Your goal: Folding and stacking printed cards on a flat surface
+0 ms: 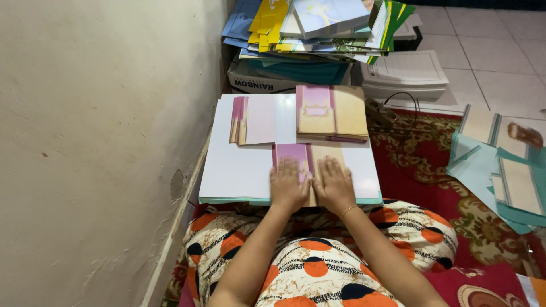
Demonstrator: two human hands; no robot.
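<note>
Both hands, left hand [288,186] and right hand [335,185], press flat with spread fingers, gripping nothing, on the pink-and-tan folded paper card [310,165] lying on the white board [239,165]; I judge creasing underway, needing firm outward strokes next.

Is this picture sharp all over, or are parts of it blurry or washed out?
In the head view, both hands, left hand and right hand, look slightly smeared on the pink and tan card; the white board is bright but not glaring; a brown object at the right edge is blurred; the wall bows slightly.
</note>
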